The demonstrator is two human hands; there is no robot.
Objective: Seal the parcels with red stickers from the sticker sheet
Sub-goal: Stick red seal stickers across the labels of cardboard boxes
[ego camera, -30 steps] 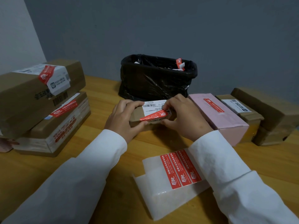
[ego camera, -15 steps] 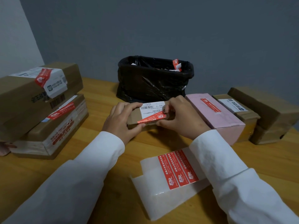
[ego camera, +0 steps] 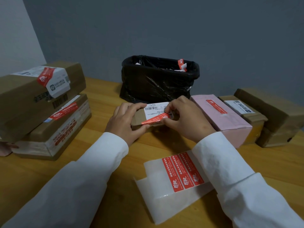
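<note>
A small brown parcel [ego camera: 139, 118] with a white shipping label lies on the wooden table in the middle. My left hand [ego camera: 125, 120] grips its left end, thumb on the front face. A red sticker [ego camera: 155, 120] runs slantwise across its top; my right hand [ego camera: 185, 119] pinches the sticker's right end at the parcel's right side. The sticker sheet [ego camera: 174, 183] lies in front of me, with three red stickers on its right part, partly under my right sleeve.
Two stacked brown parcels [ego camera: 41, 102] with red stickers stand at the left. A black bin bag [ego camera: 158, 79] sits behind the small parcel. To the right are a pink parcel [ego camera: 220, 119] with a red sticker and brown parcels [ego camera: 269, 116].
My right hand's fingertips have shifted along the sticker's right end on the parcel. My left hand keeps its grip. The view has tilted slightly.
</note>
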